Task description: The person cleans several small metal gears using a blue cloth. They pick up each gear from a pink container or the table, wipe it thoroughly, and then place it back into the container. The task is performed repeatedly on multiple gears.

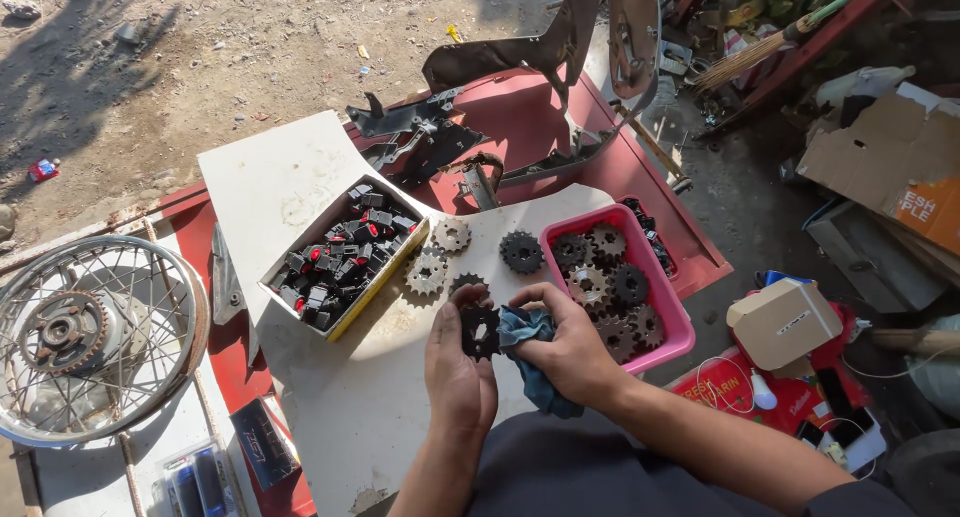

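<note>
The small gear (479, 330) in the left hand (458, 372) is dark, dull metal. The cloth (530, 362) in the right hand (570, 349) is soft and blue. The pink tub (672, 322) is shiny plastic. The gears (608, 287) in it are grey metal, some rusty. The worktop (290, 182) is white, matt and scuffed. The far-right box (885, 157) is brown cardboard.
</note>
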